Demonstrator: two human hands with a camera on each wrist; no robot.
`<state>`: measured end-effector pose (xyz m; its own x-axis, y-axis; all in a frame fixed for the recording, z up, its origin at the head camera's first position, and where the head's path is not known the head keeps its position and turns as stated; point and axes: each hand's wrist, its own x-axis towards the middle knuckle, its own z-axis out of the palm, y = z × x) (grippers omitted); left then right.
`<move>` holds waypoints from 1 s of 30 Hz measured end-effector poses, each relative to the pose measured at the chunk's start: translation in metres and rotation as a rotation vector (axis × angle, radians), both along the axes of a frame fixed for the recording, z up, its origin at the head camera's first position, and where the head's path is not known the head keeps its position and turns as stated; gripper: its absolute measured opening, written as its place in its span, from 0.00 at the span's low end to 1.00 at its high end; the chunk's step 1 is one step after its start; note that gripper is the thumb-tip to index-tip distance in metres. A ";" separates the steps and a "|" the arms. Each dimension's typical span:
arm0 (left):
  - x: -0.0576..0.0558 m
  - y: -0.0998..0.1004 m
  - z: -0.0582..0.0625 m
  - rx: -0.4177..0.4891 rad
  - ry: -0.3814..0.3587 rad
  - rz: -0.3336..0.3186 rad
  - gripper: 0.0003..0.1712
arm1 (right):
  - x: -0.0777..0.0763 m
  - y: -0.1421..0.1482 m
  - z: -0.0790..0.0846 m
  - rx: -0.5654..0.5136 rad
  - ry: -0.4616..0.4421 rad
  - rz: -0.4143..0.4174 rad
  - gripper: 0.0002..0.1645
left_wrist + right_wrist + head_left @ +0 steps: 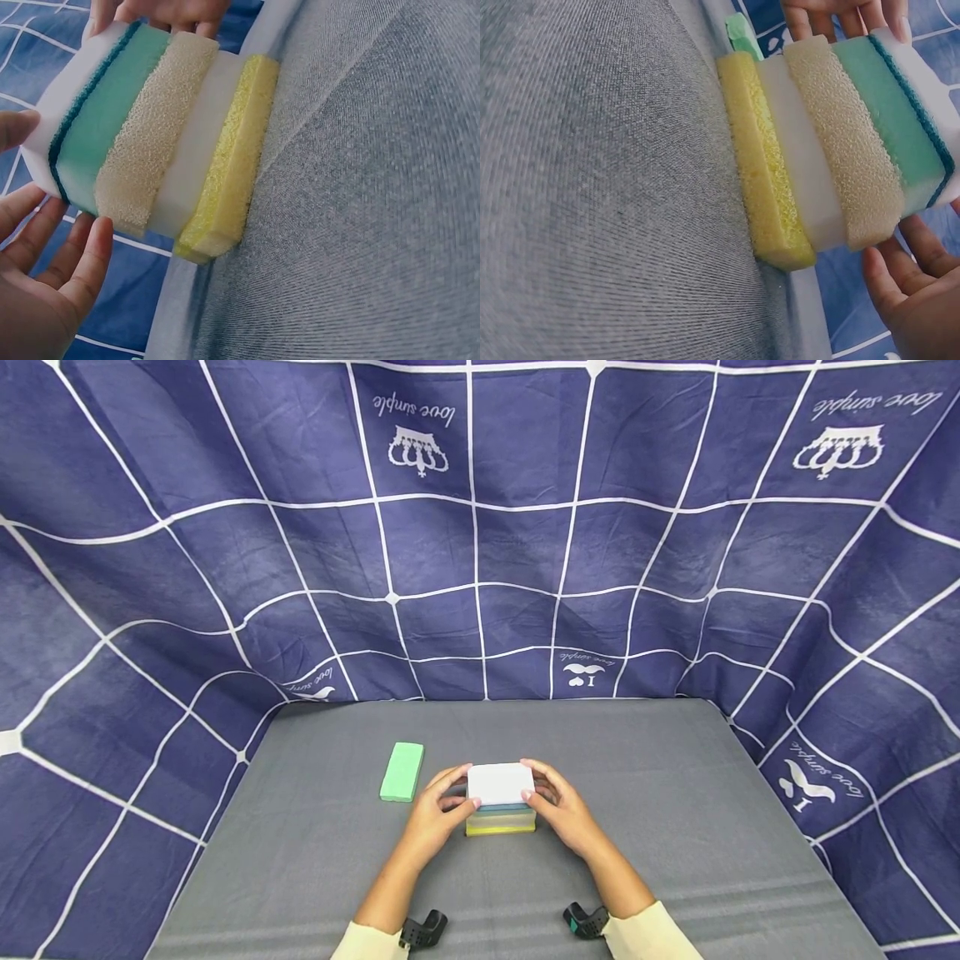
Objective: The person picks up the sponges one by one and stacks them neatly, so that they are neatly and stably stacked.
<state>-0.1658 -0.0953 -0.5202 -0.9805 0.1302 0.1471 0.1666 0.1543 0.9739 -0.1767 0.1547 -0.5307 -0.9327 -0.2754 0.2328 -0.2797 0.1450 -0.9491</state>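
Observation:
A stack of sponges stands on the table in front of me. From the bottom up it has a yellow sponge (234,165), a white sponge (196,142), a porous beige sponge (154,124), a green sponge (112,112) with a dark teal scouring layer, and another white sponge (500,783) on top. My left hand (435,810) holds the top white sponge by its left end, thumb at the front corner and index finger at the back. At the opposite end my right hand (566,814) grips it the same way. Lower fingers of both hands lie alongside the stack.
A light green block (402,772) lies flat on the grey cloth-covered table (637,793), left of the stack and beyond my left hand. Behind and at both sides hangs a blue curtain (525,552) with white grid lines.

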 end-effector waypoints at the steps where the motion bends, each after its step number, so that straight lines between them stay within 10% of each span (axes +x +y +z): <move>1: 0.000 0.000 0.000 0.004 0.001 0.000 0.33 | 0.000 0.000 0.001 0.003 0.001 0.000 0.31; 12: 0.001 -0.004 0.003 0.050 0.043 0.039 0.37 | 0.001 0.002 0.003 0.033 -0.004 -0.003 0.31; 30: -0.001 -0.032 0.000 0.032 -0.017 0.452 0.36 | 0.001 0.003 0.005 0.023 -0.027 -0.012 0.31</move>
<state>-0.1668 -0.1276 -0.5205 -0.9400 -0.3163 0.1277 0.0735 0.1779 0.9813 -0.1755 0.1575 -0.5261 -0.9418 -0.2689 0.2016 -0.2525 0.1701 -0.9525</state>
